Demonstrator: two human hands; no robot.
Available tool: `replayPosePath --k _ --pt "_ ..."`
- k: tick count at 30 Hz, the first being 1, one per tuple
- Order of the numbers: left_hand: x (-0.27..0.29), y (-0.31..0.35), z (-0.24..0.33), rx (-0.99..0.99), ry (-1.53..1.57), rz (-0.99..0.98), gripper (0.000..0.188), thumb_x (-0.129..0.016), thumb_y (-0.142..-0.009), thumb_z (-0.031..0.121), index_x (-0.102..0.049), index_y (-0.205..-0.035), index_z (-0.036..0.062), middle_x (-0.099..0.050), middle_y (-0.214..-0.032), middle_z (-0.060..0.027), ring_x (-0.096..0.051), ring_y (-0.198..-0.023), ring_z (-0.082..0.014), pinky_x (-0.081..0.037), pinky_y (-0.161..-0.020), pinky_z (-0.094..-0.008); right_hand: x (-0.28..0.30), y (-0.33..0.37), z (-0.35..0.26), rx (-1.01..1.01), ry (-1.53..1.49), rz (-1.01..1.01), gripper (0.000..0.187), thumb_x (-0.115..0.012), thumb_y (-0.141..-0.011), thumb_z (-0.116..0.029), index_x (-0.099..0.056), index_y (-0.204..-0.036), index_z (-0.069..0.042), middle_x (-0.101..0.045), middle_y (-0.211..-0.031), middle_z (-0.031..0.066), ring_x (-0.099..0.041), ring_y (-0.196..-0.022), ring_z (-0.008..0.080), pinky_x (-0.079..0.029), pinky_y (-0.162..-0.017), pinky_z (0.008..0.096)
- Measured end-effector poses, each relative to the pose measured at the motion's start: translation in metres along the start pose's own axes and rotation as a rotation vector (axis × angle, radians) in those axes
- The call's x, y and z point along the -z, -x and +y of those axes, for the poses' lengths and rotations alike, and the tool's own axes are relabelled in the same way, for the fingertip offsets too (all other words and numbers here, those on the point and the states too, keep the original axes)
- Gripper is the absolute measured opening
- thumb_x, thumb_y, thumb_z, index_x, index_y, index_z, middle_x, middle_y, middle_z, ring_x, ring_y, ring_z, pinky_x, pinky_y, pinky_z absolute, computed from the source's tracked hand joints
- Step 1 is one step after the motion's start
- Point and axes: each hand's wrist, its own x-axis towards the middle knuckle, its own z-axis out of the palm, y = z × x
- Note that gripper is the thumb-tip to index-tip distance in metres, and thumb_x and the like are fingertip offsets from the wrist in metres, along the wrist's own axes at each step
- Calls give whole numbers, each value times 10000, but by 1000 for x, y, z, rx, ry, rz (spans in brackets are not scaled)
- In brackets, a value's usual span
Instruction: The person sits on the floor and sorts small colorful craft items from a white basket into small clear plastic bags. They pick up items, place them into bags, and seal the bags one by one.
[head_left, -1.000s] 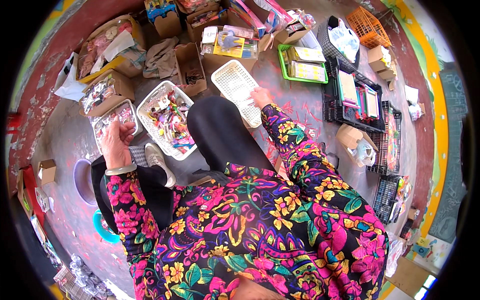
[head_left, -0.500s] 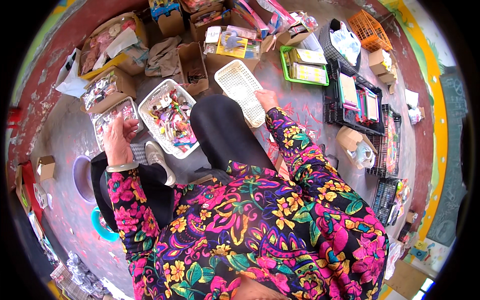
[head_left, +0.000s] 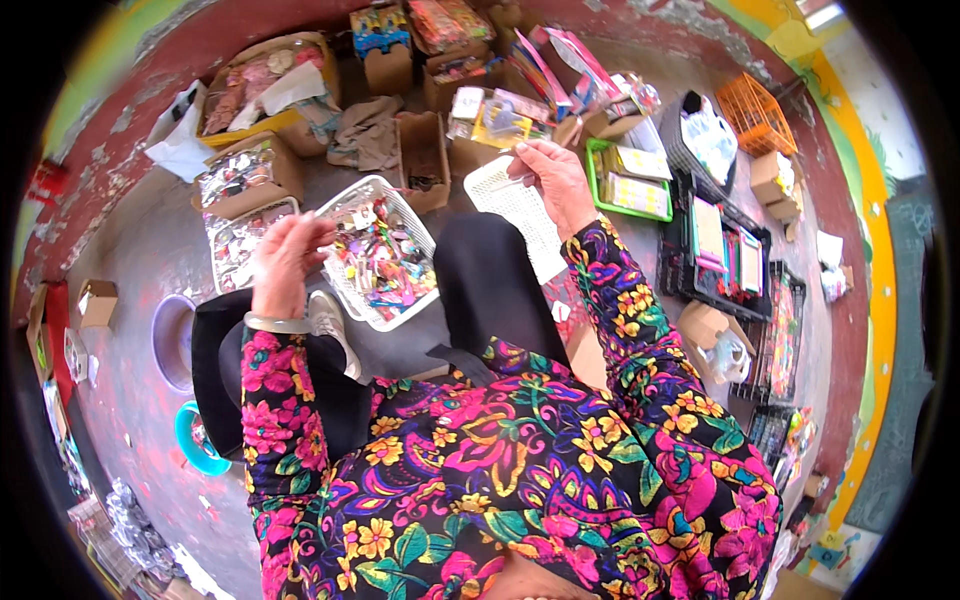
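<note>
My left hand [head_left: 282, 262], with a pale bangle at the wrist, hovers by the left edge of a white basket [head_left: 340, 292] full of small colourful trinkets [head_left: 385, 255]. Its fingers are drawn together, and anything between them is too small to make out. My right hand [head_left: 560, 185] is raised over the right side of a second white perforated basket [head_left: 500, 195]. Thumb and fingertips meet in a pinch there; what they hold, if anything, cannot be made out. Partly behind my left hand lies a smaller white basket [head_left: 222, 262] of packaged small items.
Cardboard boxes [head_left: 423, 165] and a green tray [head_left: 625, 208] of yellow packs stand ahead. Black crates [head_left: 690, 275] line the right, with an orange crate [head_left: 757, 112] farther off. A purple basin [head_left: 175, 340] and a turquoise ring-shaped rim [head_left: 190, 445] are at left.
My right hand has risen from the rim of the white perforated basket, and its fingers now pinch. My left hand has moved right, from the smaller basket toward the trinket basket.
</note>
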Motion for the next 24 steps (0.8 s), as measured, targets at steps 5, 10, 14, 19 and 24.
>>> replayPosePath --k 5,10,14,19,24 --pt "-25 6 37 -157 -121 -90 340 -591 -835 172 -510 -1144 58 -573 -1061 -50 -534 -934 -95 -455 -671 -223 -110 -8 -43 193 322 -487 135 -563 -838 -104 -630 -853 12 -584 -658 -2 -514 -598 51 -423 -553 200" --pt "-21 -3 55 -132 -342 -261 196 -612 -797 101 -583 -980 35 -633 -810 -4 -544 -621 -22 -358 -421 -143 -165 -20 -50 200 422 -769 165 -601 -823 -145 -637 -838 15 -597 -670 8 -510 -592 49 -423 -544 206" --pt "-10 -6 47 -71 -70 -83 119 -587 -819 95 -578 -908 17 -646 -822 -67 -617 -702 -108 -448 -517 -172 -179 -23 -42 -11 109 -589 174 -594 -833 -178 -631 -807 -10 -597 -662 18 -510 -552 48 -388 -509 187" --pt "0 -7 28 -18 197 -1 78 -548 -848 86 -570 -886 21 -647 -830 -103 -643 -761 -173 -508 -600 -212 -171 -14 -33 -160 36 -597 132 -620 -810 -135 -612 -858 -13 -604 -701 18 -545 -607 60 -408 -521 171" --pt "-6 -3 31 -8 182 -33 79 -547 -847 82 -566 -887 16 -645 -830 -117 -645 -753 -184 -518 -621 -230 -167 -14 -32 -87 91 -595 104 -632 -780 -87 -617 -843 -7 -607 -692 12 -538 -598 51 -411 -517 172"
